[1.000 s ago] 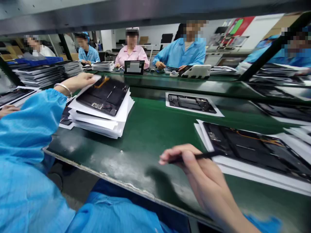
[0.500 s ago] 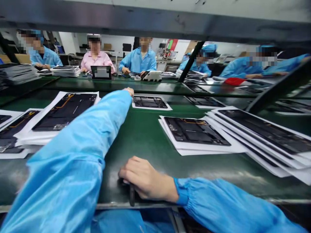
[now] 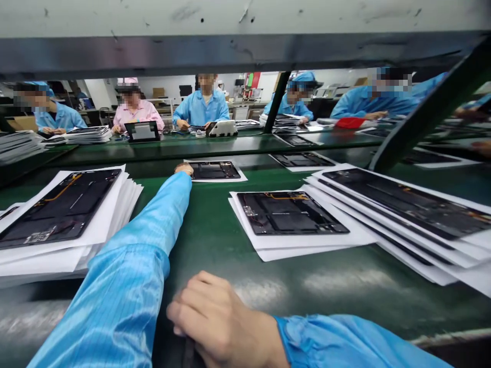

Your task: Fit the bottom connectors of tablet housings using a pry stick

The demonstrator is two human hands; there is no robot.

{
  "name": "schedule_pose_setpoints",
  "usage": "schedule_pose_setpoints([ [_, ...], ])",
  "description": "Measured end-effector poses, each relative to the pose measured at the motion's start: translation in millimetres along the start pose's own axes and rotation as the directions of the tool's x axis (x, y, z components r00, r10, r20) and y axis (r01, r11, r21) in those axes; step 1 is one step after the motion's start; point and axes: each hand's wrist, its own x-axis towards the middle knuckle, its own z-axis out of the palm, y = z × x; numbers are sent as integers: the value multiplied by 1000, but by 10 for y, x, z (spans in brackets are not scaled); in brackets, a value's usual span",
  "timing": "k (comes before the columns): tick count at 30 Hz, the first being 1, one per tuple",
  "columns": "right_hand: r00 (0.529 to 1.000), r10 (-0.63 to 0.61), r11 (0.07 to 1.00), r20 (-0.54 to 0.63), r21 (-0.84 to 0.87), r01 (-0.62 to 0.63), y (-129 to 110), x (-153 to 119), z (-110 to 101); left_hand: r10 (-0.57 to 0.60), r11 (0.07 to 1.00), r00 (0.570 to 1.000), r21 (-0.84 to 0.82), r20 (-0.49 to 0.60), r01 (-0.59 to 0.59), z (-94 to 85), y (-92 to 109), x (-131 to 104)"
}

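Observation:
My left hand (image 3: 184, 168) reaches far across the green bench. Its fingers are bent in at the left edge of a white sheet of paper (image 3: 242, 177), which carries an opened black tablet housing (image 3: 216, 170); the fingertips are mostly hidden. Near the front edge, my right hand (image 3: 218, 314) is closed around a narrow dark object (image 3: 188, 352), largely covered by the fingers and too blurred to name. To the right of my arm lies another opened tablet housing (image 3: 291, 213) on white sheets, showing an orange ribbon cable and black inner parts.
Paper-layered stacks of tablet housings stand at left (image 3: 63, 207) and right (image 3: 406, 202). Another housing (image 3: 303, 159) lies farther back. A slanted dark post (image 3: 418, 110) and an overhead beam (image 3: 245, 53) frame the bench. Several co-workers sit opposite.
The view has tilted up and turned slightly right. My left hand stays by the far sheet, now lower along its left edge. My right hand still grasps the dark object near the front edge.

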Motion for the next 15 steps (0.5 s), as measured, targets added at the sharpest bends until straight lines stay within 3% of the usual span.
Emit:
schedule_pose_setpoints([
  [4,999,10,1000,-32,-6,-10,115,-3,46,-22,999,999,-34,-30,21,-167,102,-98],
  [9,990,95,994,-104,59,-89,103,49,17,5,985,1000,-173,12,-3,-525,316,-372],
  [12,963,185,975,-195,158,-156,-80,48,-93,52,950,997,-311,51,-34,-689,323,-832],
  [15,923,278,949,-266,223,-222,-353,-78,-215,108,895,991,-442,75,-64,-716,63,-1651],
])
